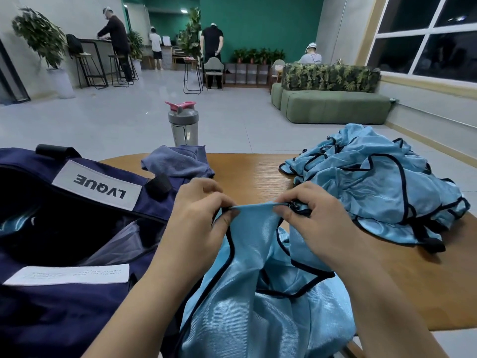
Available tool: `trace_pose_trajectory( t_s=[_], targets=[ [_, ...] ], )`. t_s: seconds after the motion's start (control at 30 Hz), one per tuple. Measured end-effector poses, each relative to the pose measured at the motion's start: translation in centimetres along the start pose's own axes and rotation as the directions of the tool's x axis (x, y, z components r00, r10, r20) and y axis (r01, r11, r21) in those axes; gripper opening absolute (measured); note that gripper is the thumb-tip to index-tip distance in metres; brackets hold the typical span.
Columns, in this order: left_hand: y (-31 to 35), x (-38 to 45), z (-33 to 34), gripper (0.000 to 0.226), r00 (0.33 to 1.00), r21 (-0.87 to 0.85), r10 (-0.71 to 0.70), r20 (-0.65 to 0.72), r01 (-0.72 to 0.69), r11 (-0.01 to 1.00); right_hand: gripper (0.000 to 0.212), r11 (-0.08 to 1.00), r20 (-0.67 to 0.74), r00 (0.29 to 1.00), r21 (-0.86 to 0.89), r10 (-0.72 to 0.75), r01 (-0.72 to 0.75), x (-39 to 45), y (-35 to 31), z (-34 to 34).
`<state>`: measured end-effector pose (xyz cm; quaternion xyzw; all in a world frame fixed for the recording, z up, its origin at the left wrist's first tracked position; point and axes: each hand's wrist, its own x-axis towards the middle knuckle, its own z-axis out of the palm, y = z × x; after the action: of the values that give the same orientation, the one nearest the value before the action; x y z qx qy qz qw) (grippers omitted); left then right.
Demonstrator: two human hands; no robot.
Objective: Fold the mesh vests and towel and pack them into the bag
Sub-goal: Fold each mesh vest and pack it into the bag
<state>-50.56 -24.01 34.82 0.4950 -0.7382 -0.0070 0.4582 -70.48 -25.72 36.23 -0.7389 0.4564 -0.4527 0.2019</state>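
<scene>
Left hand [198, 218] and right hand [312, 215] each pinch the top edge of 1 blue mesh vest [258, 293] with curled fingers — stretched between them, hanging before the open navy bag [77, 293] beside it.

1. The white patch [96, 185] on the navy bag [77, 306] reads "LVQUE" in dark capitals, and it shows upside down from here.
2. A second white label [69, 274], lower on the bag's near side, carries small grey lines of print, too fine and blurred to make out.
3. Nothing else shows readable text.
</scene>
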Motion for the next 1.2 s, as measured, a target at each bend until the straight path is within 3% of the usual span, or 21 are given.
trace_pose_trajectory(
  t_s=[0.1,0.2,0.3,0.37,0.43,0.53,0.6,0.63,0.77,0.83,0.9,0.97,1.03,1.13,1.2],
  targets=[
    [0.6,-0.2,-0.1,0.008,0.983,-0.311,-0.148,0.107,0.175,0.934,0.016,1.000,0.014,1.000,0.022,0.014,-0.014,0.1,-0.1,0.0],
    [1.8,-0.2,-0.6,0.008,0.935,-0.668,-0.220,0.277,0.352,0.655,0.013,0.986,0.065,0.995,0.148,0.072,-0.081,0.2,-0.2,0.1],
    [2.2,-0.2,-1.3,0.019,0.915,-0.819,-0.133,0.382,0.401,0.410,0.013,0.956,0.092,0.989,0.258,0.118,-0.138,0.4,-0.4,0.4],
    [2.4,-0.3,-1.8,0.026,0.899,-0.860,0.053,0.434,0.396,0.323,0.014,0.929,0.162,0.978,0.326,0.129,-0.176,0.3,-0.4,0.7],
    [2.9,-0.3,-2.4,0.037,0.866,-0.859,0.215,0.451,0.357,0.366,0.017,0.915,0.254,0.962,0.358,0.097,-0.187,0.1,-0.2,1.0],
    [3.2,-0.3,-2.7,0.039,0.870,-0.724,0.192,0.454,0.234,0.649,0.011,0.900,0.319,0.944,0.383,0.083,-0.208,-0.2,-0.1,1.1],
    [3.4,-0.1,-2.6,0.025,0.887,-0.532,0.206,0.414,0.052,0.845,0.010,0.887,0.348,0.935,0.407,0.071,-0.219,-0.3,-0.1,1.1],
    [3.6,0.0,-2.5,0.018,0.892,-0.462,0.233,0.388,-0.030,0.887,0.010,0.887,0.360,0.931,0.405,0.068,-0.221,-0.4,-0.2,1.1],
    [4.2,0.0,-1.4,0.008,0.954,-0.468,0.236,0.186,-0.125,0.875,0.021,0.854,0.262,0.945,0.428,0.195,-0.295,-0.3,-0.2,1.4],
    [4.0,-0.1,-1.3,0.009,0.992,-0.528,0.098,0.077,-0.042,0.848,0.044,0.843,0.085,0.936,0.413,0.342,-0.345,-0.2,0.0,1.3],
    [3.6,-0.3,-1.2,0.006,0.999,-0.565,-0.033,0.040,0.050,0.823,0.045,0.819,-0.062,0.902,0.449,0.426,-0.357,-0.1,0.1,1.0],
    [3.6,-0.5,-1.0,0.005,0.988,-0.536,-0.089,0.125,0.142,0.832,0.043,0.815,-0.129,0.891,0.477,0.434,-0.328,0.0,0.1,0.9],
    [3.8,-0.6,-0.4,0.004,0.972,-0.448,-0.047,0.228,0.148,0.882,0.043,0.827,-0.158,0.904,0.489,0.397,-0.278,0.0,-0.3,1.1],
    [4.4,-0.8,0.8,0.009,0.932,-0.390,0.000,0.362,0.152,0.908,0.051,0.785,-0.073,0.949,0.583,0.308,-0.210,-0.1,-0.3,1.7],
    [4.4,-0.8,1.0,0.013,0.926,-0.378,-0.004,0.377,0.158,0.912,0.055,0.761,0.003,0.965,0.613,0.263,-0.210,-0.1,-0.1,1.6]
  ],
)
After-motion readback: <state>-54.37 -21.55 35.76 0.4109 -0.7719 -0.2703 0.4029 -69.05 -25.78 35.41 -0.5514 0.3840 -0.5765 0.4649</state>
